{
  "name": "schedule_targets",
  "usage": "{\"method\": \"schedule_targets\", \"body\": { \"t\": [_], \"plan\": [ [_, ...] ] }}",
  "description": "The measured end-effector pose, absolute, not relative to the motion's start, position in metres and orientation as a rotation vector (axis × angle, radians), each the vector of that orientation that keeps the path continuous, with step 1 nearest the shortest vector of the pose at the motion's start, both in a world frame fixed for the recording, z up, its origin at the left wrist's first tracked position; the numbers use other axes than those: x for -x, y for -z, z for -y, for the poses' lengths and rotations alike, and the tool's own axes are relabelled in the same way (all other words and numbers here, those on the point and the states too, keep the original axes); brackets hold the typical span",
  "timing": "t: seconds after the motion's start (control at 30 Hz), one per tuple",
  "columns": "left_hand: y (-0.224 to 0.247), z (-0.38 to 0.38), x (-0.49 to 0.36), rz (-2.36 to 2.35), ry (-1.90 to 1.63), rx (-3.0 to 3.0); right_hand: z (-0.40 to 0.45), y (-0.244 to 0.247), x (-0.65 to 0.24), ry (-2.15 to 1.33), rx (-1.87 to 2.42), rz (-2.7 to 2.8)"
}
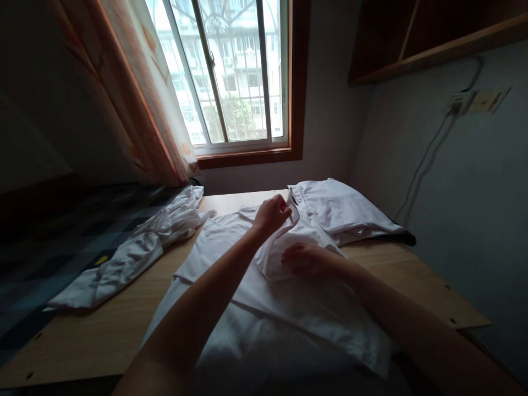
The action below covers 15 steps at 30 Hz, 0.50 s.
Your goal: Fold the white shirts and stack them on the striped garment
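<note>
A white fabric garment, smooth in parts and creased in others, (284, 313) lies spread across the middle of the pale wooden bench (388, 264), reaching from close to the far edge down over the near edge. The left hand (273, 213) is above the garment's far part, its fingers curled closed on a raised fold of the white cloth. The right hand (307, 261) rests lower and to the right on the same garment, palm down with the fingers laid out and gripping nothing that shows; motion blurs its fingertips. Along the left edge of the bench stretches a crumpled long white cloth piece (124, 264), its far end near the far left corner and beside the spread garment. By the far right corner lies a flat stack of white cloth (342, 212), next to the spread garment, with a black edge of material (400, 236) showing beneath it. Left of the bench is a dark check-patterned surface (61, 236), blurred, with a small yellow patch (101, 260) just beside the crumpled piece. Beyond the far edge are a brown-framed sliding window (243, 82) and an orange-and-cream patterned curtain (140, 110).
</note>
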<state>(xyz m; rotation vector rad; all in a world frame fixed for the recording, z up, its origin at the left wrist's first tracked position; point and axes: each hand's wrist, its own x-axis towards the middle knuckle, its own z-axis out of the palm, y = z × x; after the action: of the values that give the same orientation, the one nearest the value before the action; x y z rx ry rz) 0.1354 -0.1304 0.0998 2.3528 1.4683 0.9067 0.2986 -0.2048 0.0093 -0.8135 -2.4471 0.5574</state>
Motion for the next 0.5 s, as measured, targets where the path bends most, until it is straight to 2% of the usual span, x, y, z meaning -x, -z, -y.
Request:
{"method": "schedule_targets", "body": {
  "t": [0.23, 0.37, 0.5],
  "plan": [
    [-0.102, 0.193, -0.013, -1.116, -1.407, -1.538, 0.205, -0.032, -0.334, -0.453, 0.917, 2.354],
    [-0.085, 0.244, 0.048, -1.231, -1.529, -1.238, 0.205, -0.035, -0.355, -0.433, 1.107, 2.330],
    [-0.060, 0.289, 0.086, -1.259, -1.491, -1.097, 0.205, -0.031, -0.369, -0.501, 1.308, 2.336]
  ]
}}
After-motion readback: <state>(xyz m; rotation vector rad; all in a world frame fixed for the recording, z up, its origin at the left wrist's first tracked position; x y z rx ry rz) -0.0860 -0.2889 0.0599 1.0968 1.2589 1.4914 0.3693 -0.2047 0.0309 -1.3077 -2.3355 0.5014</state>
